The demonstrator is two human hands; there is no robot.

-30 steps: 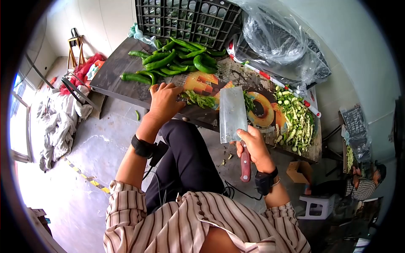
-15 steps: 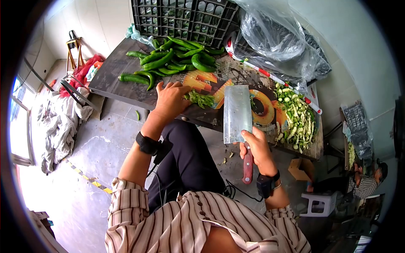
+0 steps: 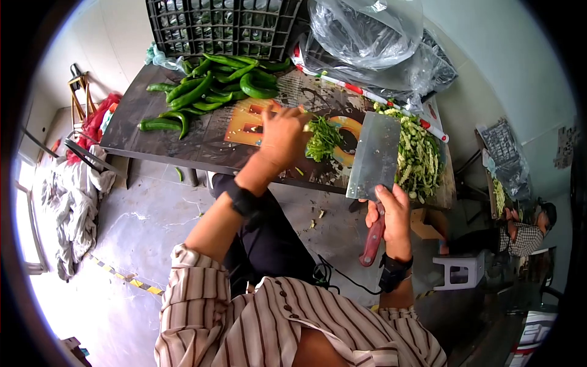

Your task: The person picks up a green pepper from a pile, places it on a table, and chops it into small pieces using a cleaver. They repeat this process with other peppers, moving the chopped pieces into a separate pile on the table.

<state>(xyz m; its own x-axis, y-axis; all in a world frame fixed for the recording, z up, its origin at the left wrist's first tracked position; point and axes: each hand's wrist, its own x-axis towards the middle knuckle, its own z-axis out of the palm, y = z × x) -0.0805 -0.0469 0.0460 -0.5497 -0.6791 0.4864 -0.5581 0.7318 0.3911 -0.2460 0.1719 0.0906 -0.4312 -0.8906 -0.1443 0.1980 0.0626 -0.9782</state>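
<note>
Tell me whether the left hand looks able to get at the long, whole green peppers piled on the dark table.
Likely yes: nothing seems to block the left hand from the long, whole green peppers, and the broad metal cleaver with its red handle is on the hand's other side.

The peppers (image 3: pixel 192 93) are glossy green, the pile (image 3: pixel 323 139) near the middle green, the heap (image 3: pixel 419 160) of slices mixed green and pale cream. The cleaver (image 3: pixel 374 156) has a silver-grey blade and a reddish-brown handle (image 3: pixel 373 238). The table (image 3: pixel 131 119) is dark brown with orange and yellow print, the crate (image 3: pixel 226 29) black, the strip (image 3: pixel 367 95) red and white. The shirt (image 3: pixel 263 330) is cream with brown stripes, the trousers (image 3: pixel 278 251) black, the wristbands (image 3: pixel 243 200) black, the stool (image 3: pixel 458 264) pale grey, the floor tape (image 3: pixel 128 279) yellow and black
</note>
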